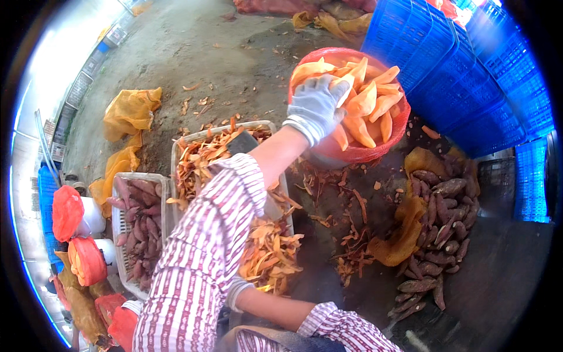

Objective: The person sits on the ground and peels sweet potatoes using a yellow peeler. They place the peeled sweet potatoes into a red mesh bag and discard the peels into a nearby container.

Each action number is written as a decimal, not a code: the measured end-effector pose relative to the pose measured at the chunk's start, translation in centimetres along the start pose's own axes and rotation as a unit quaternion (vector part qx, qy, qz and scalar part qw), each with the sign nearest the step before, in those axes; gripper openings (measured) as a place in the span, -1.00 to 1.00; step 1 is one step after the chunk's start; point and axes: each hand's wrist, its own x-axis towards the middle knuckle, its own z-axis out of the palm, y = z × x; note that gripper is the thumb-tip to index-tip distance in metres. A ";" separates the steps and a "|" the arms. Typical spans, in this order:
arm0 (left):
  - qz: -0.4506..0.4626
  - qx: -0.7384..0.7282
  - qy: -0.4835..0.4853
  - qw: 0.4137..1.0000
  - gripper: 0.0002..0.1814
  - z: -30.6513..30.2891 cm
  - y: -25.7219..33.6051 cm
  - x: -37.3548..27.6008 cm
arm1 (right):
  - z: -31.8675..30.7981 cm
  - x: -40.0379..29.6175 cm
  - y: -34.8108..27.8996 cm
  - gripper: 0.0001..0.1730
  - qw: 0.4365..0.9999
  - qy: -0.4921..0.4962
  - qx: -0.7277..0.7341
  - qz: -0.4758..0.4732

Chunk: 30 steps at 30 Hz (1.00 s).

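My left hand [320, 103], in a pale glove, reaches into a bucket lined with red mesh [402, 132]. Its fingers curl around a peeled orange sweet potato [347, 85], above a heap of other peeled ones [363, 103]. Low in the view my right hand [236, 291] shows only its glove cuff; my left sleeve hides the fingers and anything in them. Under my left forearm is a pale plastic crate [175, 163] with orange peelings [200, 152] and a flat dark grey piece [242, 143]. More peelings [272, 255] are heaped near my right hand.
A white crate of unpeeled sweet potatoes [143, 220] stands at left; more unpeeled ones [444, 220] lie on the floor at right beside yellow mesh [398, 237]. Blue crates [440, 66] are stacked upper right. Red-covered buckets [88, 262] stand lower left. Yellow mesh bags [132, 110] lie upper left.
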 end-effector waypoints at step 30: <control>-0.136 0.084 -0.144 0.976 -0.42 4.6 0.8 2.6 | -1.2 -1.7 -0.4 -0.71 0.983 0.034 0.180 0.027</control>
